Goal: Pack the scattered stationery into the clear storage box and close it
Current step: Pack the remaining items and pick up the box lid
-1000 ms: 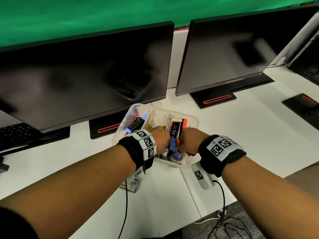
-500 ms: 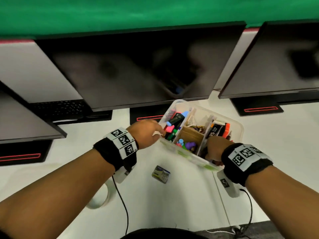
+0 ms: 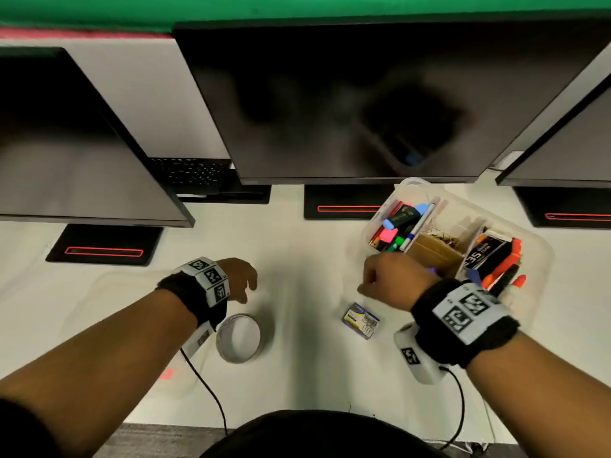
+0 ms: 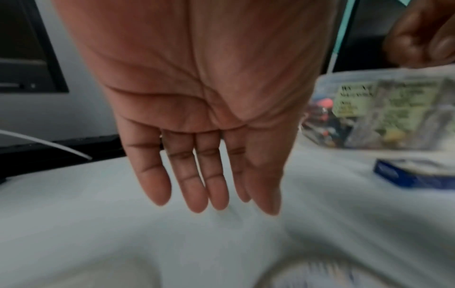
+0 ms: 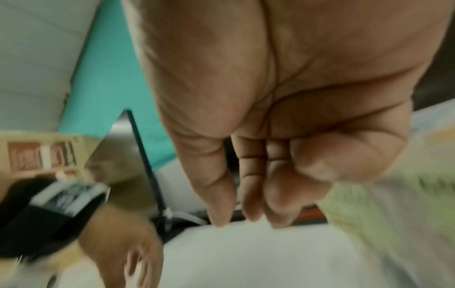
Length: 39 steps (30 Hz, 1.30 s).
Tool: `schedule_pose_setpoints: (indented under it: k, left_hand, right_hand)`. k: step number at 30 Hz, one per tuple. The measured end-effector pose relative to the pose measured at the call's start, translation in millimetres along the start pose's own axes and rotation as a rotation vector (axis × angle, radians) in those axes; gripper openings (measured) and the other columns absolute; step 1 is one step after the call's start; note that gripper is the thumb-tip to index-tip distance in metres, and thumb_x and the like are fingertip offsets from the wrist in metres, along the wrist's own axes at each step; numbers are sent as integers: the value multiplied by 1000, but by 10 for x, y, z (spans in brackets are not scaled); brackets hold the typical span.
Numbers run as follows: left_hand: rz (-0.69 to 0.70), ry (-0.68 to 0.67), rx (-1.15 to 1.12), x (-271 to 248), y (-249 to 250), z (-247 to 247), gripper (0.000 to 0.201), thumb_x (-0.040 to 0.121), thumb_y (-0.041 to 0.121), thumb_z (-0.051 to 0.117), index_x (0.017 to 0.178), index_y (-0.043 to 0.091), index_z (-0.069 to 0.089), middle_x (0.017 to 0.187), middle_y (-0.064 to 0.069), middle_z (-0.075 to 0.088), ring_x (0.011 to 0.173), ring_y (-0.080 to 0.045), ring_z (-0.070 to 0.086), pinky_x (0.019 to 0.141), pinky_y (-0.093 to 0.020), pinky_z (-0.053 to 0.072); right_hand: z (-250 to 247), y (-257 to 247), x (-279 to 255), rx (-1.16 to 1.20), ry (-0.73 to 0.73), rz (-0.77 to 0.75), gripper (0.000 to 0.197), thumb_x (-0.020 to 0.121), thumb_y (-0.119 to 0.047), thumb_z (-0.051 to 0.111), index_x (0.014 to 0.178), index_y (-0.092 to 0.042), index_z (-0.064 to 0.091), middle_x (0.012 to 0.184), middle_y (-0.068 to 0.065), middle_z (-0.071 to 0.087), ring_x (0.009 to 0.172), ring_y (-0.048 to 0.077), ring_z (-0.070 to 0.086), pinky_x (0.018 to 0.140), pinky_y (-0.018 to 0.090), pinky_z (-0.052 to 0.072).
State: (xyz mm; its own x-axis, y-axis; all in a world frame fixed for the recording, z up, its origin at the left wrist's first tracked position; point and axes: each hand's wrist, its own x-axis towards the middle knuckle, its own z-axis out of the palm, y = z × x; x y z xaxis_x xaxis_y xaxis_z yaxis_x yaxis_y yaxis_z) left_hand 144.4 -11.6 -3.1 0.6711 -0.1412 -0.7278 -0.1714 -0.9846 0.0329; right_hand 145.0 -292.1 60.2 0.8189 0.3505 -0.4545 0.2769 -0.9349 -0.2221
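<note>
The clear storage box stands open on the white desk at the right, with highlighters, pens, clips and a black pack in its compartments. My right hand hovers at its near left corner, fingers loosely curled and holding nothing. A small blue packet lies on the desk just below that hand. My left hand is open, palm down, fingers straight, just beyond a roll of clear tape. The box and the blue packet also show in the left wrist view.
Three dark monitors on black stands line the back of the desk, the middle one overhanging the box's far edge. A keyboard sits behind at the left. A faint clear flat outline, possibly the lid, lies under my left forearm. Cables hang off the front edge.
My left hand has come out of the box and swung left to the tape roll. My right hand has shifted from the box's near edge to its near left corner. The view has panned left.
</note>
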Motion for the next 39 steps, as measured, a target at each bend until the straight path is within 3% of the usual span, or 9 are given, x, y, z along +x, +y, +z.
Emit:
schedule_pose_setpoints:
  k: [6, 15, 18, 21, 26, 29, 32, 36, 39]
  left_hand:
    - [-2, -107, 117, 52, 31, 338, 39, 83, 23, 66, 118, 9, 61, 125, -9, 61, 117, -25, 56, 87, -30, 43]
    - [11, 59, 7, 154, 206, 374, 24, 87, 16, 48, 109, 14, 56, 116, -8, 62, 107, -26, 58, 80, -28, 43]
    - [52, 112, -162, 128, 420, 165, 23, 84, 15, 48, 106, 20, 54, 93, -1, 62, 87, -23, 57, 71, -26, 42]
    - [195, 265, -290, -26, 770, -222, 8, 87, 26, 56, 94, 28, 53, 66, 12, 53, 73, -17, 55, 65, -23, 38]
    - [429, 446, -502, -449, 1489, -906, 20, 82, 50, 60, 89, 31, 55, 59, 4, 55, 55, -9, 50, 57, -26, 40]
    - [550, 601, -633, -496, 1932, -1080, 19, 86, 45, 56, 95, 28, 56, 62, -4, 57, 59, -18, 56, 65, -37, 48]
    - [561, 673, -626, -373, 2352, -1119, 27, 91, 44, 50, 110, 24, 53, 55, 5, 50, 52, -7, 49, 69, -30, 44]
    - [556, 559, -531, -101, 2813, -1095, 43, 93, 37, 48, 133, 28, 36, 61, 6, 50, 60, -18, 50, 65, -26, 40]
    - [512, 507, -425, 89, 3000, -1039, 53, 93, 29, 49, 140, 36, 26, 71, 1, 56, 75, -24, 59, 70, -32, 48]
  right_hand:
    - [847, -23, 269, 40, -213, 119, 63, 80, -37, 66, 135, -20, 39, 132, 9, 42, 122, 30, 45, 98, 35, 43]
    - [895, 110, 146, 106, -203, 94, 45, 86, -28, 58, 127, -11, 48, 124, 17, 48, 112, 37, 53, 91, 37, 45]
    - [811, 219, 92, 122, -181, 105, 48, 84, -28, 61, 127, -13, 48, 124, 16, 49, 111, 36, 54, 85, 35, 45]
    - [780, 358, -9, 127, -192, 122, 47, 83, -28, 62, 126, -14, 50, 123, 15, 51, 109, 34, 55, 73, 30, 39]
    - [803, 567, -202, 166, -220, 167, 39, 82, -26, 63, 116, -11, 53, 107, 12, 54, 82, 26, 48, 68, 28, 37]
    - [810, 663, -300, 179, -211, 187, 36, 80, -26, 63, 113, -12, 55, 95, 5, 44, 80, 23, 45, 67, 28, 37]
    - [804, 744, -384, 205, -208, 187, 32, 79, -25, 63, 107, -12, 55, 93, 3, 46, 79, 24, 47, 64, 29, 38]
    - [804, 874, -475, 215, -193, 185, 21, 78, -23, 63, 92, -17, 48, 90, 4, 49, 77, 24, 49, 51, 22, 34]
    - [811, 953, -519, 228, -189, 183, 30, 78, -24, 62, 105, -12, 55, 90, 3, 51, 78, 24, 49, 62, 27, 41]
